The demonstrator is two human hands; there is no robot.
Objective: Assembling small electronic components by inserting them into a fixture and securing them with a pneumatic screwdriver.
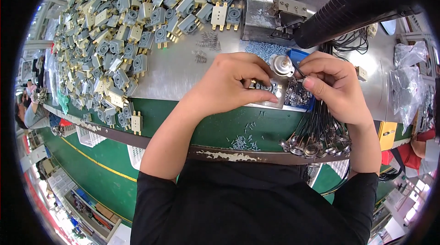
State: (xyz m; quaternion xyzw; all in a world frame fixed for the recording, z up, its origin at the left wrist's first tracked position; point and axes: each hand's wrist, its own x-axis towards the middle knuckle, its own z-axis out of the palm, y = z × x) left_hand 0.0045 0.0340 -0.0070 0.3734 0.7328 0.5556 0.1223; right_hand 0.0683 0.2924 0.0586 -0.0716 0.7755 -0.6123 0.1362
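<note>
Over the metal worktop, my left hand [231, 82] is closed, with a small block with metal parts [265, 86] between its thumb and curled fingers. A round silver-white metal disc part [282, 65] sits at its forefinger; whether it is joined to the block cannot be made out. To the right, my right hand [334, 84] pinches a thin black lead [299, 70] close beside the disc, between thumb and forefinger. Beneath that hand hangs a bundle of black leads with round silver ends [316, 146] over the table's front edge. Small metal pieces [295, 93] lie in a blue tray [311, 104] between the hands.
Many grey and cream switch blocks [137, 20] are heaped at the left. Springs [208, 41] and bluish screws [263, 50] lie farther back; loose screws [244, 142] lie near the front edge. A thick black cylindrical tool [343, 9] slants in at upper right. Other people are at both sides.
</note>
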